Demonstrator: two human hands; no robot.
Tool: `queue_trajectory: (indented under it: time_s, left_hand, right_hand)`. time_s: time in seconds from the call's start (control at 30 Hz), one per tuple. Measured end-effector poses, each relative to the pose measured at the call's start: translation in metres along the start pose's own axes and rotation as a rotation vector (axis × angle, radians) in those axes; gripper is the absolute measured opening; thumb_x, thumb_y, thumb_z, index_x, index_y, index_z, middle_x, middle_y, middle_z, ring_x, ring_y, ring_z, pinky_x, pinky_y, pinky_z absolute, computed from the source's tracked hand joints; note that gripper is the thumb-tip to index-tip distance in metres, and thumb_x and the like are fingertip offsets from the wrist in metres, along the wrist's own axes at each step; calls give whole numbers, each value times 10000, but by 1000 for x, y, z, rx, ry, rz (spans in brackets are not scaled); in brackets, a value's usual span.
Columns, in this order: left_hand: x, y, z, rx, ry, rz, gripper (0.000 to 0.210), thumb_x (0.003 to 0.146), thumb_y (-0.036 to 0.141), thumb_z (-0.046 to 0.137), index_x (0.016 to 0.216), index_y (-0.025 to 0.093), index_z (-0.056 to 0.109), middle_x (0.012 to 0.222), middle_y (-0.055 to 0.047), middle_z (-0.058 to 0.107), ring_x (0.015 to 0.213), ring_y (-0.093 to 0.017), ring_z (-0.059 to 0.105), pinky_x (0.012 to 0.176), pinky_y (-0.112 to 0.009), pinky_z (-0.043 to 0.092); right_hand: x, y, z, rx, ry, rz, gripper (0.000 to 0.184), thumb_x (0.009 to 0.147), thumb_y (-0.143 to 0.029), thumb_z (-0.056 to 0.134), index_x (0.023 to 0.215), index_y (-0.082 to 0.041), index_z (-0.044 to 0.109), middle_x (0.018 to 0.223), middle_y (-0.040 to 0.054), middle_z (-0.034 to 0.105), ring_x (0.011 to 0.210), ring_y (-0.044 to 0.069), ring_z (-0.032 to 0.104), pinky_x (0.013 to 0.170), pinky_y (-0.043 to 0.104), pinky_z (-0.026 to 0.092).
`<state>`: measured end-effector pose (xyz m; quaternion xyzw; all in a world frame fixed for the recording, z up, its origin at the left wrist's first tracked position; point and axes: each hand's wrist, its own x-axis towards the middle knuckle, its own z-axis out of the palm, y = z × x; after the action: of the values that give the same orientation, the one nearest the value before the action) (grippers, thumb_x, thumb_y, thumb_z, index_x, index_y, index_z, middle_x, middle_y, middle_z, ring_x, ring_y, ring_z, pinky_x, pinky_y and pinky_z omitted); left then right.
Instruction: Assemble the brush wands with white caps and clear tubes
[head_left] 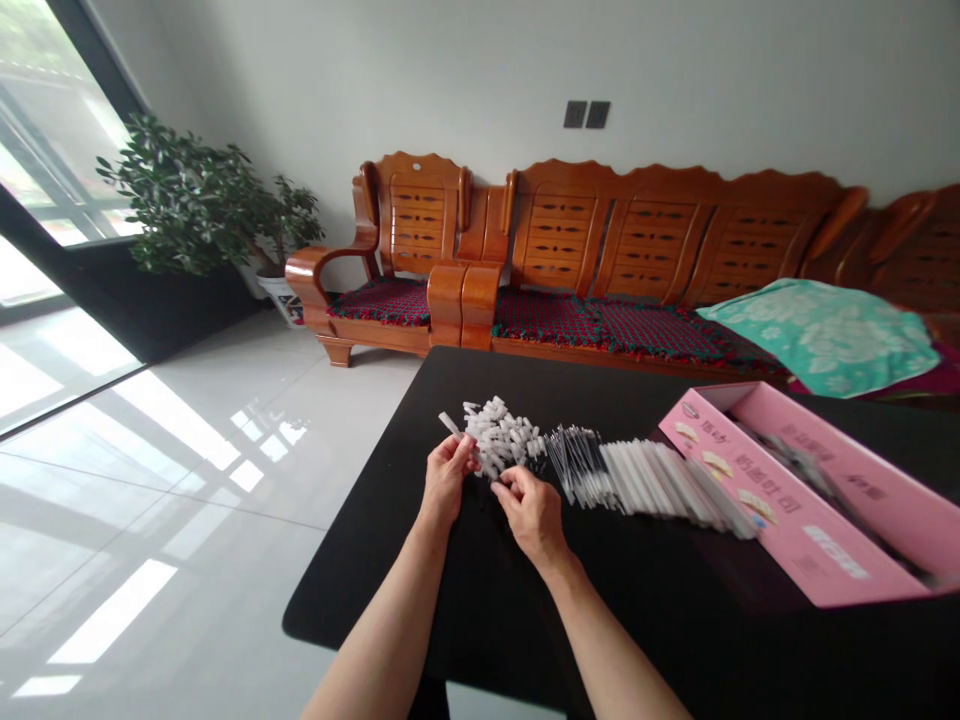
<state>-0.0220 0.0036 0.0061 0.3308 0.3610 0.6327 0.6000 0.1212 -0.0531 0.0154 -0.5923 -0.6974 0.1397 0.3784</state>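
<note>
My left hand (444, 482) pinches a small whitish tube-like piece (448, 423), which sticks up past the fingertips to the left. Just to the right, my right hand (532, 515) has its thumb and forefinger drawn together at the near edge of a heap of short white caps or tubes (501, 428). Whatever lies between those right fingertips is too small to make out. Beside the heap is a row of thin dark rods with pale ends (576, 458). Further right, long translucent white tubes (660, 480) lie side by side.
A pink open box (757, 490) with printed lettering stands on the black table (375, 560), with greyish items inside. Behind the table runs a wooden bench (570, 240) with woven seat covers and a turquoise cloth (832, 335). A potted plant (202, 200) stands left.
</note>
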Motion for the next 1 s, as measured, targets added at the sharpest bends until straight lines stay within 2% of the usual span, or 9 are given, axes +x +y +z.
queue_trajectory:
  time_s: [0.07,0.17,0.4,0.6,0.8,0.9,1.0]
  left_hand:
    - [0,0,0,-3,-1,5,329,712,424,790,761,128,656,659,17,593,528,-59,493,541,-189,448]
    - [1,-2,-1,-1,-2,3,322,721,417,786,766,125,655,657,15,590,523,-56,486,535,-186,444]
    - [1,-3,-1,2,21,7,317,729,413,779,749,124,650,638,20,570,520,-57,485,531,-185,446]
    - [4,-1,-4,-28,92,53,331,694,418,799,747,123,659,685,12,593,526,-51,501,531,-182,459]
    - [6,4,-8,-90,280,70,376,604,410,846,766,113,682,674,6,608,523,-55,524,518,-176,465]
    - [6,5,-8,-81,271,65,387,602,413,847,776,108,685,690,-3,620,524,-56,528,528,-182,476]
    - [6,4,-7,-62,243,66,386,621,428,836,778,110,683,691,0,616,528,-55,526,534,-181,476]
  right_hand:
    - [0,0,0,-12,-16,-13,236,909,-370,557,893,-189,707,629,25,684,576,153,639,569,225,351]
    - [0,0,-1,-20,-28,-62,287,947,-318,479,818,-193,702,645,42,695,593,154,646,570,229,340]
    - [-1,1,3,-9,56,-27,164,860,-288,578,764,-183,659,607,10,633,548,134,579,570,226,344]
    - [1,6,-5,-4,37,27,166,830,-334,603,767,-193,663,555,-16,594,512,130,544,551,227,342]
    - [7,35,-27,-146,160,228,210,838,-364,587,803,-189,699,672,49,699,624,181,631,574,249,349]
    - [8,44,-31,-268,120,307,179,837,-343,607,801,-202,710,702,54,717,649,193,646,561,257,324]
    - [8,40,-27,-304,76,294,183,849,-353,614,839,-212,729,698,50,722,649,197,655,560,260,320]
